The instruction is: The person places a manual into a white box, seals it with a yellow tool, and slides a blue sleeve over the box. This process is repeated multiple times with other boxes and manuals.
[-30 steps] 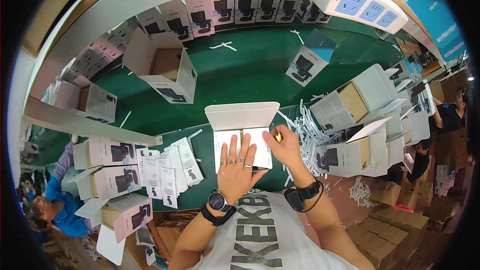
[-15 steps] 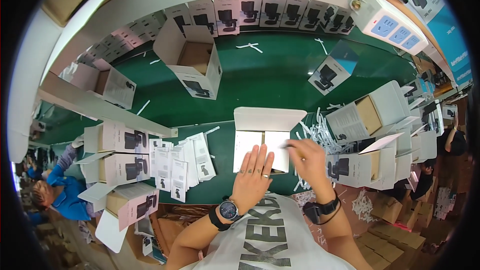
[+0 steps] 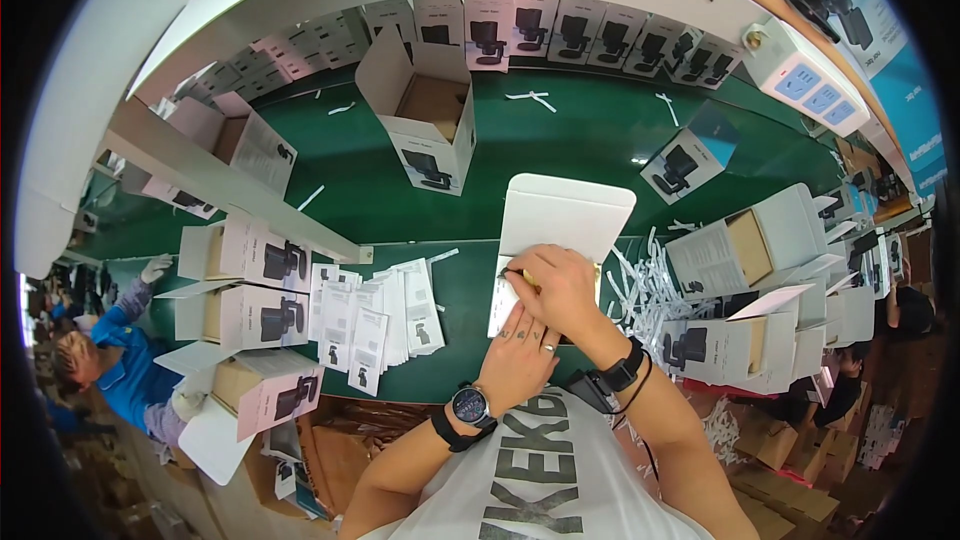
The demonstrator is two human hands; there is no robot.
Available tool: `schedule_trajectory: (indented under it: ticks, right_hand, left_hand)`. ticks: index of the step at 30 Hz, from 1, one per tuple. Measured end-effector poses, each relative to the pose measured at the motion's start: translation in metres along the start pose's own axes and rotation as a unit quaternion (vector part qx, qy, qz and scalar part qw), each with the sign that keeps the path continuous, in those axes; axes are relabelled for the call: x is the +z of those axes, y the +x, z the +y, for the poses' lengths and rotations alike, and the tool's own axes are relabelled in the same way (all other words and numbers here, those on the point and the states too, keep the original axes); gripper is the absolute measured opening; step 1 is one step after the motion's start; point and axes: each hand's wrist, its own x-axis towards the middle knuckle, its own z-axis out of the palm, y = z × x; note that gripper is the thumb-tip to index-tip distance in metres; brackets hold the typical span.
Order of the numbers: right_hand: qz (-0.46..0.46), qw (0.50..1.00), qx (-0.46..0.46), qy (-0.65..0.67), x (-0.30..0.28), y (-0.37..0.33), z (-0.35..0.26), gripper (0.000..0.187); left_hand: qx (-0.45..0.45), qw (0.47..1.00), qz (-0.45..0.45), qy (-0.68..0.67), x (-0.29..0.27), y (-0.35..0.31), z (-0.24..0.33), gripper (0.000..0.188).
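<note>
The white carton (image 3: 560,225) lies at the near edge of the green belt (image 3: 600,140), directly in front of you, its flat matt lid flap raised toward the far side. Your left hand (image 3: 520,360) rests palm-down on the carton's near part, fingers spread and flat, gripping nothing. Your right hand (image 3: 560,285) crosses above it, fingers curled together over the carton's opening; whether they pinch anything, you cannot tell. Just left of the carton, a fanned stack of thin white printed leaflets (image 3: 375,315) lies on the belt. To the right, a loose heap of narrow white paper strips (image 3: 650,285) touches more open cartons (image 3: 750,250). Further out stands an open carton with a brown cardboard insert (image 3: 425,115), and a row of closed printed boxes (image 3: 560,35) lines the far edge
</note>
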Motion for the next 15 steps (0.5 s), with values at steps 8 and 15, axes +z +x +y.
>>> schedule_trajectory:
  ticks: [8,15]
  right_hand:
    - [-0.016,0.997,0.038,0.057,-0.012,-0.002,-0.009,0.018]
    - [-0.074,0.906,0.354,-0.219,-0.159,-0.050,0.039,0.039]
  left_hand:
    - [0.004,1.000,-0.009,-0.001,0.005,-0.002,-0.003,0.073]
    - [0.003,0.999,-0.017,0.033,-0.016,0.008,0.000,0.088]
